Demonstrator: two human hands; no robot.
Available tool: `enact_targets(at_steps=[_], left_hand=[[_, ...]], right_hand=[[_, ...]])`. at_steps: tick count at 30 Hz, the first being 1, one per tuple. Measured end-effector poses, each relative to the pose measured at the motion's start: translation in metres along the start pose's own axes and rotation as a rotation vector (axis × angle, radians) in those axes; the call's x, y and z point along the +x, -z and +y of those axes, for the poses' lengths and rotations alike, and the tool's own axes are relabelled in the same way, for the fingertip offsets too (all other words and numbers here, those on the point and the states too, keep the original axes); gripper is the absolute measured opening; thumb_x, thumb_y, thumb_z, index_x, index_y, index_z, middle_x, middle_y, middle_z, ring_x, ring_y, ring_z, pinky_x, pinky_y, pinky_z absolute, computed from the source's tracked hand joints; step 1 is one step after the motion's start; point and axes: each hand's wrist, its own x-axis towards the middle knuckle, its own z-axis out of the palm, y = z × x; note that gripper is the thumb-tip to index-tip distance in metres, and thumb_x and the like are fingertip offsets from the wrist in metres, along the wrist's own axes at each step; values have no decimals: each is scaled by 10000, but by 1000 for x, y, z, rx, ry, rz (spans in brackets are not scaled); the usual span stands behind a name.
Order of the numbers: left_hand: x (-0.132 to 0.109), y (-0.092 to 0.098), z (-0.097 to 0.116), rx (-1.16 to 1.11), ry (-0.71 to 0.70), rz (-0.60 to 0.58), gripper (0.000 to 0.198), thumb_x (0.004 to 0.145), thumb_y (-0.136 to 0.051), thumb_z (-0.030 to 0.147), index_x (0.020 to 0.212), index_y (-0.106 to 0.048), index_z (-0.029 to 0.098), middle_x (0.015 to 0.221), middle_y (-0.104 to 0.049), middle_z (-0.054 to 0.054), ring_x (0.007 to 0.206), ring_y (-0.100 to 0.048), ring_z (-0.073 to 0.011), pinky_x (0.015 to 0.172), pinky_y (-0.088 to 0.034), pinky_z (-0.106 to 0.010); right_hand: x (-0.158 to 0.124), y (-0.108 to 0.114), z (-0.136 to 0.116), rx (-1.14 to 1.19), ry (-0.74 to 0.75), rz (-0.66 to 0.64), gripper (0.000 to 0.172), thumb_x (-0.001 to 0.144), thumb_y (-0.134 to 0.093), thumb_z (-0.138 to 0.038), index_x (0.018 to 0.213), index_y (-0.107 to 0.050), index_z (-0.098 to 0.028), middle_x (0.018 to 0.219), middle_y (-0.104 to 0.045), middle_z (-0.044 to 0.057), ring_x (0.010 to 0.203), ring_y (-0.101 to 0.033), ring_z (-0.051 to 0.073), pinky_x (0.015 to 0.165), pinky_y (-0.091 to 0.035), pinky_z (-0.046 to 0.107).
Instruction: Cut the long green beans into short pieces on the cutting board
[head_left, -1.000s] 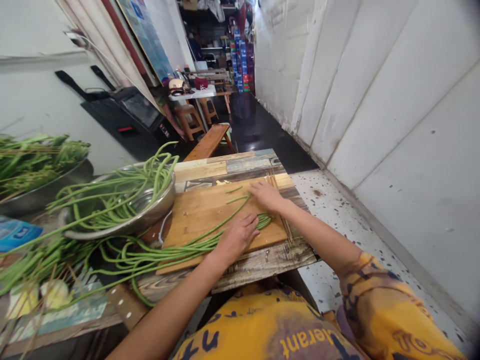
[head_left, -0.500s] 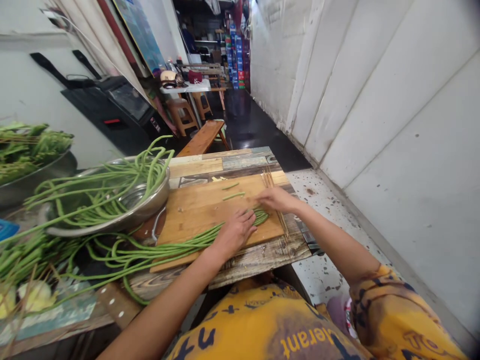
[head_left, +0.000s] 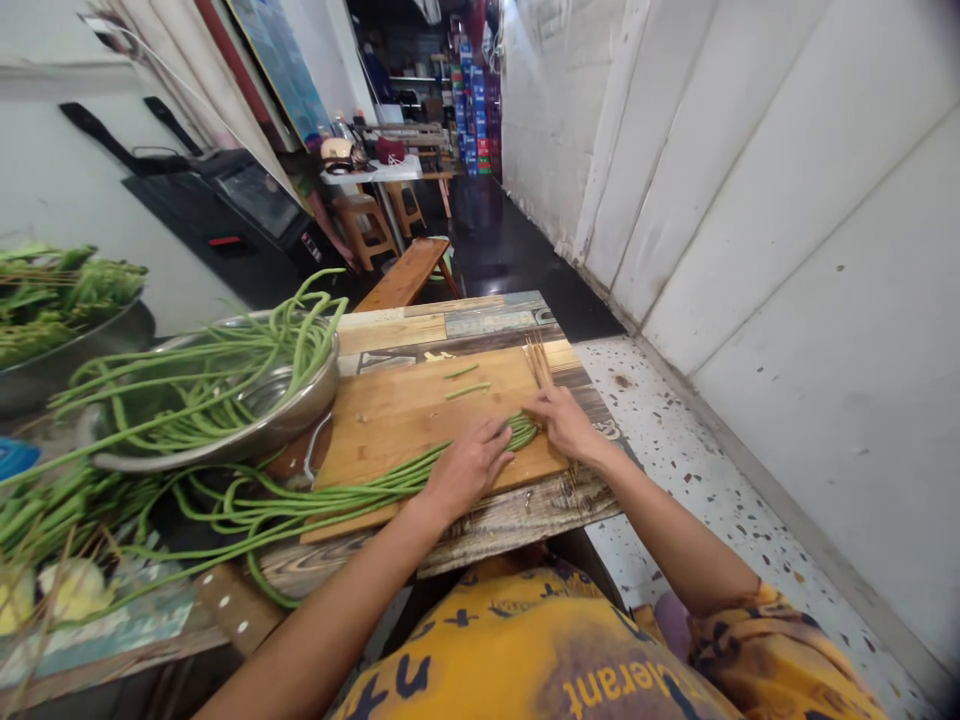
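Note:
Several long green beans (head_left: 382,486) lie as a bundle across a wooden cutting board (head_left: 397,425), their ends curving together at the right. Across this bundle rests my left hand (head_left: 471,465), fingers bent over the beans and holding them against the board. My right hand (head_left: 566,420) is closed beside the bean ends, over thin wooden skewers (head_left: 537,358) at the board's right edge. Its fingertips are pinched together; I cannot make out what is between them. Two short bean pieces (head_left: 466,390) lie apart on the board.
A metal basin (head_left: 300,420) of long beans stands left of the board. Behind it is a bowl (head_left: 112,335) of leafy greens. A knife handle (head_left: 238,605) shows at the table's front left. A wooden bench (head_left: 405,275) stands beyond the table, with a white wall (head_left: 750,200) at right.
My right hand has moved slightly right and toward me, onto the skewers by the bean ends. My left hand stays on the bundle.

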Motion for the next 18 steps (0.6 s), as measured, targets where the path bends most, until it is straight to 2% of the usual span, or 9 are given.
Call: enact_targets(at_steps=[4,7,10,12,18], left_hand=[[0,-1,-1,-21,-7,-4,326,900,-449,298,1119,-607,116,1186,-612,-140,1126,-559,-230,965,-479,-387],[0,-4,-1,-25,-4,-5,338,903,-440,301,1127,-603,107,1191,-609,-149,1133,-557,-228,978,-469,-386],[0,-4,-1,-8,-3,-15,343,908,-427,309,1137,-598,119,1192,-611,-137,1125,-562,-220,979,-467,-388],[0,-3,0,-3,2,-24,341,907,-428,309,1147,-590,130,1203,-606,-126,1129,-557,-216,985,-462,-386],[-2,2,2,-14,-4,-39,324,912,-423,306,1147,-578,146,1240,-581,-112,1153,-533,-213,988,-454,-380]], right_hand=[[-8,3,-3,-22,-12,64,425,808,-377,-5,1104,-645,-151,995,-614,91,898,-500,200,802,-431,319],[-23,6,-13,-63,5,114,468,821,-360,-13,1237,-543,-124,1146,-578,142,1062,-488,227,892,-416,381],[-40,4,-25,-108,90,83,487,814,-402,-31,1269,-514,-163,1308,-513,127,1238,-398,233,1009,-336,437],[-49,0,-31,-142,122,53,512,797,-399,-8,1273,-510,-158,1333,-505,121,1268,-385,220,1048,-298,443],[-60,-10,-39,-236,101,30,525,771,-378,12,1277,-494,-61,1341,-486,176,1267,-407,230,1064,-299,432]])
